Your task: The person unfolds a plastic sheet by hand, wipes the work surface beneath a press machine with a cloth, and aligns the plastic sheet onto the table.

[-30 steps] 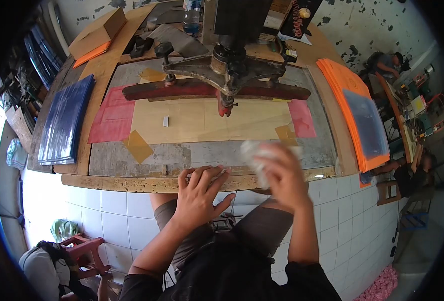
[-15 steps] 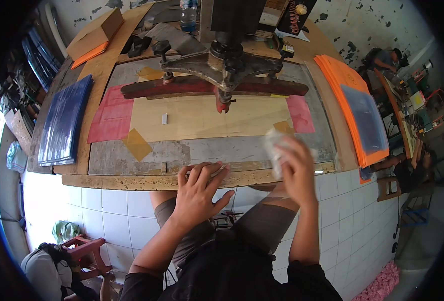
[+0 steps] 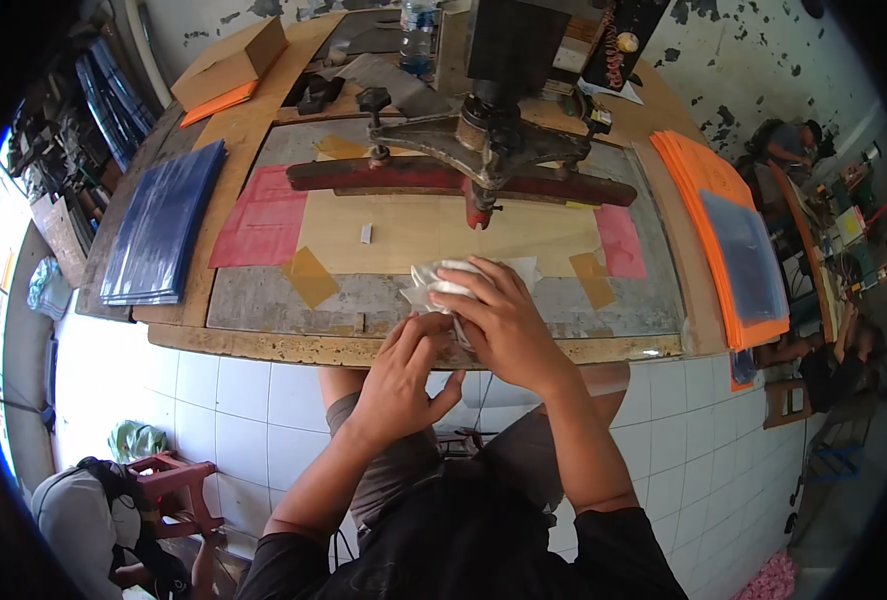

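R hand gripping white cloth at near edge of board

Your R hand (image 3: pixel 498 320) is pressing its fingers round a crumpled white cloth (image 3: pixel 426 284), w/ the cloth bunching out at the fingertips, over the near part of the grey board (image 3: pixel 373 300). Your L hand (image 3: pixel 398 380) is resting just beside it, fingers bent, thumb sticking out apart; can't tell if it's pinching any cloth. Just ahead of both hands a yellow sheet (image 3: pixel 433 240) is lying flat, w/ a small white tag (image 3: pixel 366 234) sitting on it, ahead & L of the L hand. Tan tape (image 3: pixel 591 280) is lying R of the R hand. Farther ahead, a red bar (image 3: pixel 393 180) is hanging over the sheet. Blue stack (image 3: pixel 168 220) is lying well L of the L hand, orange stack (image 3: pixel 698 175) well R of the R hand.
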